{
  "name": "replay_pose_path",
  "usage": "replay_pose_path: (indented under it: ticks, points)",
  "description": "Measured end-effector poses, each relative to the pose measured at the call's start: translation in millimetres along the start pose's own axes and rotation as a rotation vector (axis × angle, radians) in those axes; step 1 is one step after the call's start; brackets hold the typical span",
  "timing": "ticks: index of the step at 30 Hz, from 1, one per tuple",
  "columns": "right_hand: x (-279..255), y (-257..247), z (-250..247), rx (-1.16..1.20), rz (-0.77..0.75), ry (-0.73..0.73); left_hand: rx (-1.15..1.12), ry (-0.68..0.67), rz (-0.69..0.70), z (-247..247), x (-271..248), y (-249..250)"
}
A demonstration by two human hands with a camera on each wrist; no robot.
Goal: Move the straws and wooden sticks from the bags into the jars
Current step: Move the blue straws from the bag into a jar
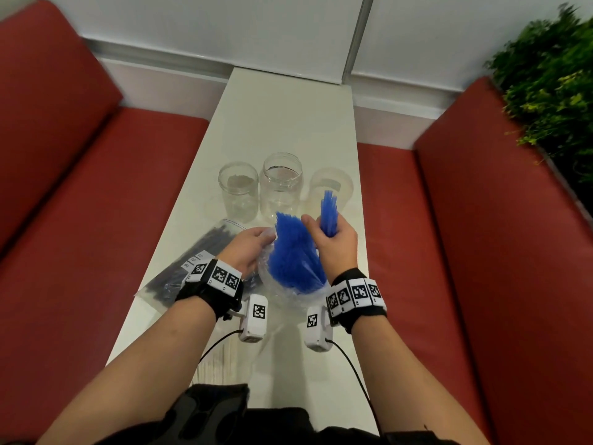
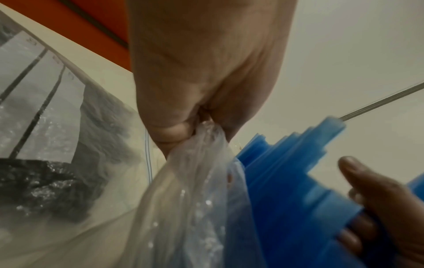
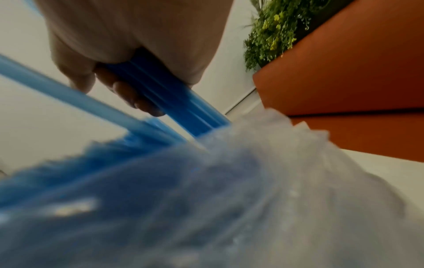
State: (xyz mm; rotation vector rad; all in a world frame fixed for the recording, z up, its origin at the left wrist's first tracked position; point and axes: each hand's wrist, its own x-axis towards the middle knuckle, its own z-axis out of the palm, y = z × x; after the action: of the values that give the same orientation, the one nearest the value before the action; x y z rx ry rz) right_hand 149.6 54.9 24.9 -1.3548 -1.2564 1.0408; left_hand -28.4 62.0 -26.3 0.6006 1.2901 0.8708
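Note:
A clear plastic bag (image 1: pixel 278 292) full of blue straws (image 1: pixel 293 256) stands open in front of me. My left hand (image 1: pixel 248 247) pinches the bag's rim (image 2: pixel 201 143) at its left side. Just right of the bag's mouth, my right hand (image 1: pixel 333 239) grips a small bunch of blue straws (image 1: pixel 329 211), their tips pointing up. In the right wrist view the fingers (image 3: pixel 128 94) curl round that bunch (image 3: pixel 169 101). Three clear jars stand behind: left (image 1: pixel 239 187), middle (image 1: pixel 281 184), right (image 1: pixel 330 189). A second bag of black straws (image 1: pixel 195 261) lies left.
The narrow white table (image 1: pixel 282 123) runs away from me between two red benches (image 1: pixel 80 203). A green plant (image 1: pixel 552 75) rises behind the right bench. A pale bundle of what looks like wooden sticks (image 1: pixel 218 364) lies near the table's front edge under my left forearm.

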Motion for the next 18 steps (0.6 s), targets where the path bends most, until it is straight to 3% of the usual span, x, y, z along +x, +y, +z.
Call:
replay_pose_path:
  ticks: [4,11,18]
  points:
    - [9.0,-18.3,-3.8,0.014,0.017,-0.032,0.041,0.013,-0.008,0.5,3.2,3.5]
    - [55.9,-118.4,-20.4,0.151,-0.223,-0.098,0.004,0.047,-0.025,5.4,11.2,6.8]
    - [56.9,-77.0,-14.5,0.136,-0.11,-0.144,0.023,0.053,-0.027,5.1,16.7,9.5]
